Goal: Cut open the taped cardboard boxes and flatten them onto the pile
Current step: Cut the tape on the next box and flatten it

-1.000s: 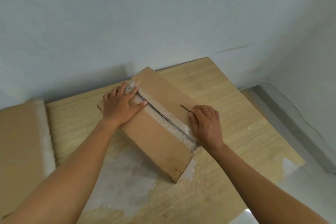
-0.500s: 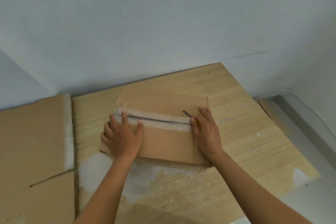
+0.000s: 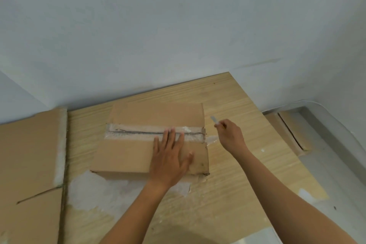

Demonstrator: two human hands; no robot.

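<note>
A brown cardboard box [image 3: 134,152] lies on the wooden table [image 3: 227,194], its top seam covered by clear tape with a dark slit running along it. My left hand [image 3: 170,156] presses flat on the right part of the box top, fingers straight and reaching the tape. My right hand [image 3: 230,134] hovers just off the box's right end and pinches a small metal blade [image 3: 214,119] that points up and to the left. A loose flap of tape sticks out at the box's right end.
Flattened cardboard [image 3: 29,164] lies on the left, beside the table. More flat cardboard [image 3: 291,130] rests on the floor at the right. White torn patches mark the table in front of the box. A pale wall stands close behind.
The box has turned so its seam runs left to right. My left hand slid from the left end to the right part. My right hand lifted off the box with the blade.
</note>
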